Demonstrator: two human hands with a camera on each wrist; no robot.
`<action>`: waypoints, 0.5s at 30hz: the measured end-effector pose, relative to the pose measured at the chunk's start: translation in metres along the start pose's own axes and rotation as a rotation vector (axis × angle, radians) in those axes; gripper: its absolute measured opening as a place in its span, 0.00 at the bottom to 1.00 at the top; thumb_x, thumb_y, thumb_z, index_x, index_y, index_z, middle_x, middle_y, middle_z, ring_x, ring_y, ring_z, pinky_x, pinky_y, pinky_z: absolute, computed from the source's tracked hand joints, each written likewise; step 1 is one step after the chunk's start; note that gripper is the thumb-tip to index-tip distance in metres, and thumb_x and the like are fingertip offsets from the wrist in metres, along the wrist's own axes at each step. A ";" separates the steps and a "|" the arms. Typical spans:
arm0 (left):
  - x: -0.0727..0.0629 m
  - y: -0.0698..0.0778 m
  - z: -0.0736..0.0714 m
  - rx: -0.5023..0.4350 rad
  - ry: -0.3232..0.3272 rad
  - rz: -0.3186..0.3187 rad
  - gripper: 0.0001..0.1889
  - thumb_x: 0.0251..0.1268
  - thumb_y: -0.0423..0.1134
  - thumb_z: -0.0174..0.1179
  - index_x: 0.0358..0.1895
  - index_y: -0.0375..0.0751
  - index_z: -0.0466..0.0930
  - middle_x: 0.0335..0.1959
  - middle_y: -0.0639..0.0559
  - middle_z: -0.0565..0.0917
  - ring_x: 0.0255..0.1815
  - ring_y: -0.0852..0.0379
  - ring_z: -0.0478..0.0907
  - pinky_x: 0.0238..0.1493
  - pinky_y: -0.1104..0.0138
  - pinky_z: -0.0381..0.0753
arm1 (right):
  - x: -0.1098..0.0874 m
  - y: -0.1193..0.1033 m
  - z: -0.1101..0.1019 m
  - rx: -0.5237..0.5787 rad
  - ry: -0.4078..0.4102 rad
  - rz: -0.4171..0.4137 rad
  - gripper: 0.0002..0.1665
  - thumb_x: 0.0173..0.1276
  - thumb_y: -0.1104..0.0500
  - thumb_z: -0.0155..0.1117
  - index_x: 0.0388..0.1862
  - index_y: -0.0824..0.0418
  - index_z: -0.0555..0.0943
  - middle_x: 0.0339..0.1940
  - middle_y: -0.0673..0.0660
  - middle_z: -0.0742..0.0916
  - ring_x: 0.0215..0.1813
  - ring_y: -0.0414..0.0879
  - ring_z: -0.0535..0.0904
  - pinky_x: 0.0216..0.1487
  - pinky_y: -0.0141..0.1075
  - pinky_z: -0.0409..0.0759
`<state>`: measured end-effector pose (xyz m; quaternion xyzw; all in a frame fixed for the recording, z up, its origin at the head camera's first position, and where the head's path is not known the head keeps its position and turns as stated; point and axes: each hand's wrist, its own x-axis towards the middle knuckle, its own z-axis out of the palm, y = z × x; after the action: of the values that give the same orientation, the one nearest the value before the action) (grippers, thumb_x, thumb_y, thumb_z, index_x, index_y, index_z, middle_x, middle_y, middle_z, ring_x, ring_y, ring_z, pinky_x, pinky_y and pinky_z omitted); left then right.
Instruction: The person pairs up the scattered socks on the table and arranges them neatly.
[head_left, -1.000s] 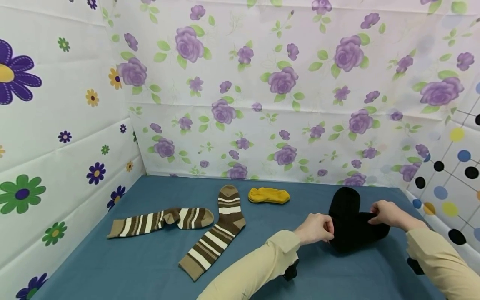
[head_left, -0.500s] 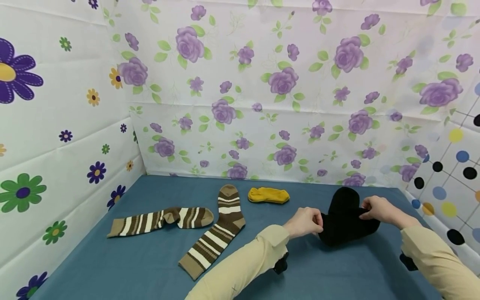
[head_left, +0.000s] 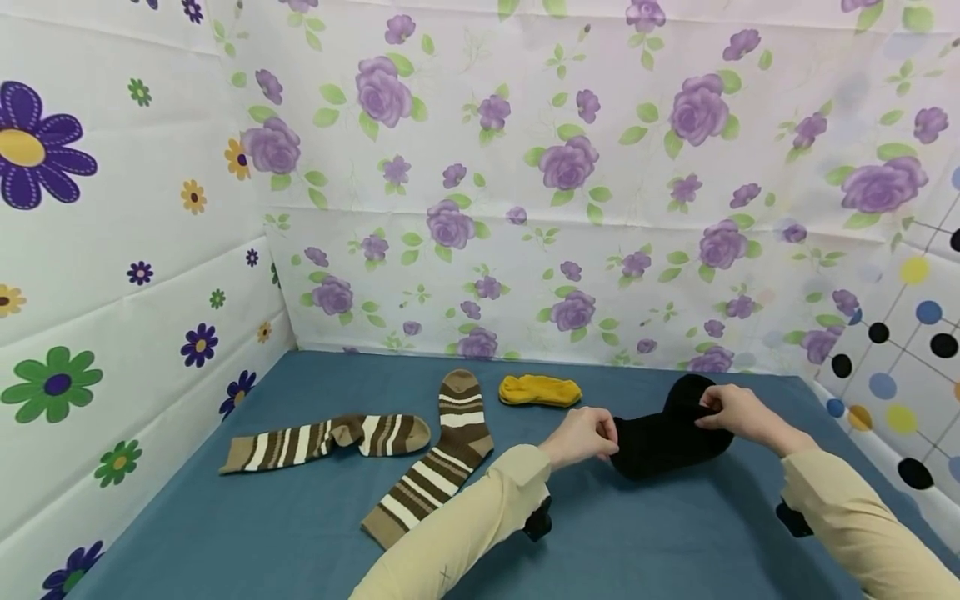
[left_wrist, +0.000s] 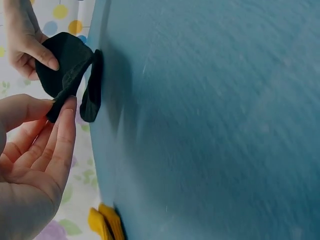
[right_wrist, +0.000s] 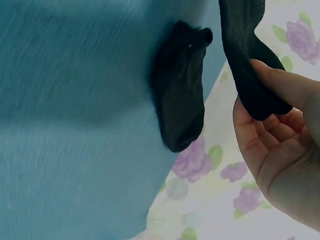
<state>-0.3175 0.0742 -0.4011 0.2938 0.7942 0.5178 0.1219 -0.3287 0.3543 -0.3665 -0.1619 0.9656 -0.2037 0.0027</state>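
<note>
Both hands hold one black sock [head_left: 663, 448] stretched between them above the table. My left hand [head_left: 583, 437] pinches its left end between thumb and fingers; the left wrist view shows the thumb pressing the fabric edge. The other end is in my right hand [head_left: 742, 414], whose thumb lies on top of the sock in the right wrist view. A second black sock [right_wrist: 180, 95] lies on the blue cloth at the back right, partly covered by the held sock and right hand in the head view.
Two brown-and-white striped socks [head_left: 431, 475] lie left of centre, one sideways, the other slanted. A folded yellow pair of socks [head_left: 538, 390] sits near the back edge. Blue cloth [head_left: 247, 533] covers the table; patterned sheets [head_left: 517, 275] rise behind it and at both sides.
Both hands have moved left and slightly up with the held black sock, uncovering less of the one lying behind. The striped and yellow socks stay in place.
</note>
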 end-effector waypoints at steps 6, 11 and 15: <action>-0.006 -0.006 -0.017 -0.041 0.020 0.007 0.06 0.55 0.24 0.59 0.26 0.37 0.73 0.22 0.51 0.77 0.26 0.49 0.78 0.32 0.62 0.78 | 0.005 -0.007 0.008 0.034 0.014 0.005 0.13 0.56 0.60 0.67 0.31 0.66 0.74 0.28 0.53 0.77 0.28 0.47 0.71 0.28 0.41 0.69; -0.010 -0.010 -0.031 -0.050 0.052 0.009 0.03 0.56 0.25 0.59 0.29 0.32 0.75 0.23 0.50 0.77 0.26 0.49 0.78 0.32 0.62 0.78 | 0.007 -0.014 0.014 0.077 0.046 0.022 0.12 0.57 0.60 0.66 0.32 0.65 0.74 0.28 0.54 0.76 0.26 0.46 0.69 0.27 0.40 0.68; -0.014 -0.013 -0.041 -0.058 0.089 0.007 0.03 0.55 0.24 0.59 0.29 0.32 0.75 0.23 0.49 0.77 0.24 0.55 0.77 0.33 0.60 0.78 | 0.009 -0.023 0.019 0.138 0.066 0.029 0.11 0.58 0.59 0.66 0.32 0.65 0.75 0.29 0.54 0.77 0.24 0.46 0.70 0.25 0.40 0.69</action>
<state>-0.3313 0.0312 -0.3964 0.2699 0.7824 0.5535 0.0931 -0.3287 0.3241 -0.3738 -0.1407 0.9510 -0.2749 -0.0149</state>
